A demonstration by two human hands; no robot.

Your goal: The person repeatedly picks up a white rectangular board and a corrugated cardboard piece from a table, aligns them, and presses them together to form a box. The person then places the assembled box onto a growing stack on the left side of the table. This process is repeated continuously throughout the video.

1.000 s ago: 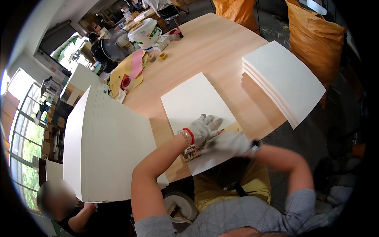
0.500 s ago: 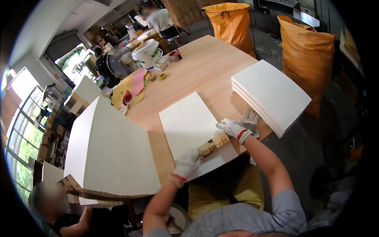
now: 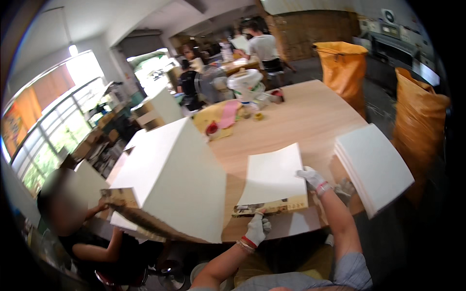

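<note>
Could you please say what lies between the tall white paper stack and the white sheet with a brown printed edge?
In the head view, only bare wooden tabletop shows between the stack and the sheet.

Right hand [image 3: 316, 181]: fingers partly hidden at the side of the printed sheet [image 3: 273, 177] over the desk [image 3: 286, 114]; can't tell how many go under. Print on that sheet too small to make out. Lower sheet [image 3: 301, 224], near edge of desk: mostly covered. Left arm [image 3: 219, 266], near side of desk: cut off by bottom edge. Co-worker [image 3: 80, 237] left of desk: face blurred, legs lost in dark. Fan [image 3: 208, 88] beyond desk: soft. Farther orange bag [image 3: 342, 72]: base hidden behind desk.
</note>
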